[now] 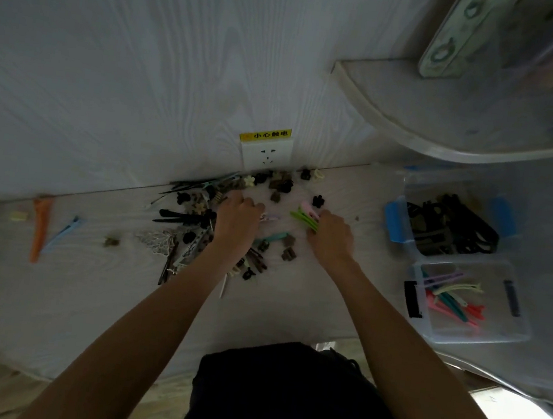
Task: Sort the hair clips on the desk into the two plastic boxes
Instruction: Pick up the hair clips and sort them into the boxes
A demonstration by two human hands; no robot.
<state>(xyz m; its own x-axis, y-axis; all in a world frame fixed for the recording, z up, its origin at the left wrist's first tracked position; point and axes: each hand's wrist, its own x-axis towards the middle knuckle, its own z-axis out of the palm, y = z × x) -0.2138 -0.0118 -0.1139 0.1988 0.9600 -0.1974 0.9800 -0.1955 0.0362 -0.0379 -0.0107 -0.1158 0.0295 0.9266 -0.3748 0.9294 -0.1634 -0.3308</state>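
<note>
A pile of hair clips [198,214], mostly dark with a few coloured ones, lies on the pale desk [292,300] near the wall. My left hand [237,220] is over the pile and pinches a small pale clip [270,218]. My right hand [330,238] grips green and pink long clips [305,216]. A teal clip [273,237] lies between my hands. At the right stand two clear plastic boxes: the far one [408,186] holds dark clips, the near one [481,336] holds coloured long clips.
An orange clip [38,227], a blue clip [60,234] and a small yellow clip [18,216] lie apart at the desk's left. A wall socket [266,156] with a yellow label sits above the pile. A curved shelf [416,122] overhangs the boxes.
</note>
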